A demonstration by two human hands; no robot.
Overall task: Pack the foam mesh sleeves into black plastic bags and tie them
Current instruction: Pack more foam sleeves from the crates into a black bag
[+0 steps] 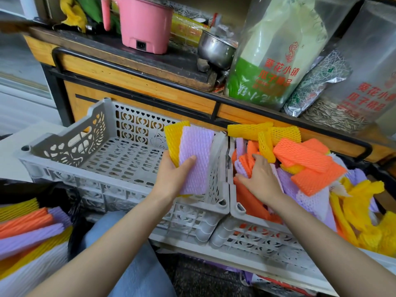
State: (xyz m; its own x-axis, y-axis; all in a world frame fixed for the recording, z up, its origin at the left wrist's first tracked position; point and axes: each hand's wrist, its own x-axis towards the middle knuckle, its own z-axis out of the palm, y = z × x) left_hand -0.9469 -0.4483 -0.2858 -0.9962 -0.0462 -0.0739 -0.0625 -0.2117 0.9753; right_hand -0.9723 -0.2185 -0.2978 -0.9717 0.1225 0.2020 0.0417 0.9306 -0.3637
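My left hand (172,175) grips a small stack of foam mesh sleeves (196,155), lilac in front and yellow behind, held upright over the right end of an empty grey crate (64,144). My right hand (260,177) reaches into the second grey crate (252,234), which is heaped with loose orange, yellow and lilac sleeves (308,166); its fingers curl around orange and lilac ones at the crate's left side. At the lower left, a black plastic bag (72,213) holds flat stacked sleeves (30,230) in several colours.
Behind the crates runs a wooden counter with a black metal rail (137,76). On it stand a pink electric pot (145,24), a steel pot (216,50) and large bags of sunflower seeds (276,50). My knee in blue jeans (120,243) sits below the crates.
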